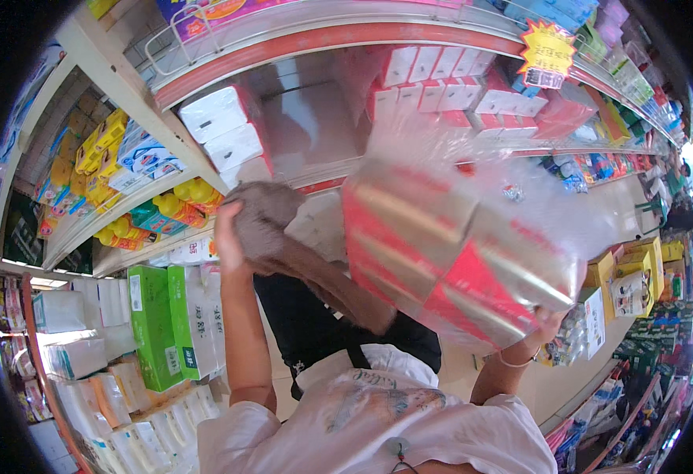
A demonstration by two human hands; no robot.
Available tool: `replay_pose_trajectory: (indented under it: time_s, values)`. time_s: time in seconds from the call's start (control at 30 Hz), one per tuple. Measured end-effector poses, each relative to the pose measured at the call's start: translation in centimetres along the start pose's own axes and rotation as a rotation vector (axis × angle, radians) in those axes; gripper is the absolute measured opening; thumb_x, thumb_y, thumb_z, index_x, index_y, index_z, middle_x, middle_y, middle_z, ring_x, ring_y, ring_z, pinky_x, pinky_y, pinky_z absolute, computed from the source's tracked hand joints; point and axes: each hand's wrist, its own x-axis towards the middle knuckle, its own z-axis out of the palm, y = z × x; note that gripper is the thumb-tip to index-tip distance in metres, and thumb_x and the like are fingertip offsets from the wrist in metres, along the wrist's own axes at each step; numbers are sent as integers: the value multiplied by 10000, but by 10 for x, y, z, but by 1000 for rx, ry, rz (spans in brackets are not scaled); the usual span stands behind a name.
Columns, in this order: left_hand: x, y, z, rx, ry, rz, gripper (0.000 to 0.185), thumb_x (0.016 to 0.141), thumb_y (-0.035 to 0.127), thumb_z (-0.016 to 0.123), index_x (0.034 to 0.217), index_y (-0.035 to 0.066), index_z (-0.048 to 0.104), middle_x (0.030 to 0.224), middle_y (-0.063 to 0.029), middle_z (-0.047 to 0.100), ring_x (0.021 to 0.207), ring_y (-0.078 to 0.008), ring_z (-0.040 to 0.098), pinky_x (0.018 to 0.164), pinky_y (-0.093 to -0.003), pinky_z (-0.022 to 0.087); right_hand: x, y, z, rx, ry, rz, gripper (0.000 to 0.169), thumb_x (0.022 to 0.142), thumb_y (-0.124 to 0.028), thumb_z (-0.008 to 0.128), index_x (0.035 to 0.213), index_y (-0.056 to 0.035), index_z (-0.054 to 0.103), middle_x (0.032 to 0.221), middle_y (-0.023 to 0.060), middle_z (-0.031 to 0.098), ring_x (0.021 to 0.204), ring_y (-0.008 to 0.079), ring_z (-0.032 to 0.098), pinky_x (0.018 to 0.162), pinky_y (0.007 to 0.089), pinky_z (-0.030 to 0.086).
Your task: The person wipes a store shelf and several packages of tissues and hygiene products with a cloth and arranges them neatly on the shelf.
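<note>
My left hand (228,237) grips a bunched brown cloth (266,222). A long fold of the cloth hangs down and to the right, in front of my black trousers. My right hand (548,326) holds the lower right corner of a large multipack in clear plastic film (409,231), its packets red and gold. The pack is tilted and blurred, and its loose film spreads at the top. Part of my right hand is hidden by the pack. Just beyond the cloth and the pack runs a metal store shelf (317,118).
White and red packets (420,65) stand on the shelf, beside a white stack (222,130) at its left. Yellow bottles (186,204) fill a side shelf. Green cartons (154,326) stand at lower left. Yellow boxes (637,272) sit on the right. People are visible far right.
</note>
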Motion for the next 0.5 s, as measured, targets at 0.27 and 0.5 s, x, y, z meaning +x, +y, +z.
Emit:
replay_pose_trajectory:
  time_s: [0.27,0.5]
  values:
    - [-29,10,-68,628,81,560,293,890,357,471,947,84,562,900,-109,596,852,-273,588,773,-396,488,11,2,147,194,42,8,824,715,-86,687,1408,-7,248,1276,181,465,1152,270,508,973,377,420]
    - [-44,14,-112,-158,310,120,247,812,283,636,688,81,567,709,-32,606,634,-162,565,615,-326,490,16,16,223,282,109,12,709,754,65,590,1381,-9,266,1194,149,505,1113,228,502,945,353,418]
